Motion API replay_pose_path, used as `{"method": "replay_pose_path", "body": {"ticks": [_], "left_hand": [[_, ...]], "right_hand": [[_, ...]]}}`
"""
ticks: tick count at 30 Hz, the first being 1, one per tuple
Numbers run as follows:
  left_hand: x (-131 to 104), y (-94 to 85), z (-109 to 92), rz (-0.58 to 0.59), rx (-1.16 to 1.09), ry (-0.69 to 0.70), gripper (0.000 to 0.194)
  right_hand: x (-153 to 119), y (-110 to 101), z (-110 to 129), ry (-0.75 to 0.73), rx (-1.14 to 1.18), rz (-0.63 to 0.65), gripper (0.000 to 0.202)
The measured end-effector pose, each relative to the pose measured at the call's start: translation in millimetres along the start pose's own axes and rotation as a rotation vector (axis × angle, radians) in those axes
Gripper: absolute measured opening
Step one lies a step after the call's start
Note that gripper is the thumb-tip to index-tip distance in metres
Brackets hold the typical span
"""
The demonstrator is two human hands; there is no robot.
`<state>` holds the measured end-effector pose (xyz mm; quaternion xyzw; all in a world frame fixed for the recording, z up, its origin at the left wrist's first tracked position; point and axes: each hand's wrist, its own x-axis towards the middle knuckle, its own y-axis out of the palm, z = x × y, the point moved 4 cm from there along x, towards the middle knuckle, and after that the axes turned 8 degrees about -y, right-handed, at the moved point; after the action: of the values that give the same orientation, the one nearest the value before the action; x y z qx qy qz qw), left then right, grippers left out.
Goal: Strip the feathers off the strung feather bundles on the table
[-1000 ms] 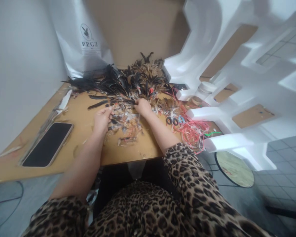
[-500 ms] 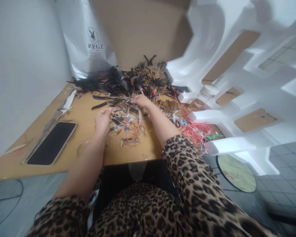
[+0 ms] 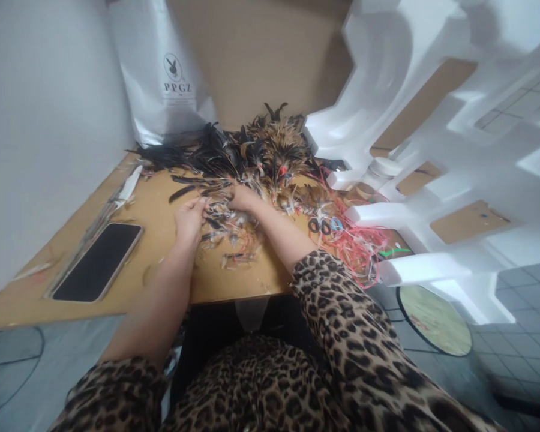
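My left hand (image 3: 191, 219) is closed in a pinch at the left side of a spread of loose feathers (image 3: 213, 225). Whatever lies between its fingertips is too small to make out. To its right, my right hand (image 3: 243, 198) reaches down among the feathers with its fingers bent together; their tips are partly hidden there. Two long dark feathers (image 3: 182, 193) lie just beyond my left hand. Behind both hands is a heap of black feathers (image 3: 207, 150), beside a bushy pile of brown feathers (image 3: 281, 135).
A phone (image 3: 98, 262) lies on the table (image 3: 157, 210) at left. Pink ties (image 3: 355, 246), dark rings (image 3: 326, 227) and a lidded white jar (image 3: 382, 170) are at right, beside white foam pieces (image 3: 414, 264). A white bag (image 3: 162, 102) stands behind.
My right hand has moved left and nearer to me, down into the loose feathers and closer to my left hand. The left hand stays pinched in about the same place.
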<state>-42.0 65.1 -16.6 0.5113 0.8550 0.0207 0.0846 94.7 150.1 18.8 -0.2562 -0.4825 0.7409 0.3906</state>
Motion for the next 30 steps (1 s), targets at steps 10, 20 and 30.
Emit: {"method": "replay_pose_path", "body": {"ticks": [10,20,30], "left_hand": [[0,-2.3,0,-0.018,-0.106,0.006,0.018],[-3,2.5,-1,0.028,-0.038,0.003,0.019],[-16,8.2,-9,0.062,0.158,0.095,0.022]], "right_hand": [[-7,-28,-15,0.046,0.638,0.004,0.024],[-29,-16,-47,0.111,0.885,0.02,0.017],[-58,-34,-42,-0.038,0.239,-0.415,0.022]]}}
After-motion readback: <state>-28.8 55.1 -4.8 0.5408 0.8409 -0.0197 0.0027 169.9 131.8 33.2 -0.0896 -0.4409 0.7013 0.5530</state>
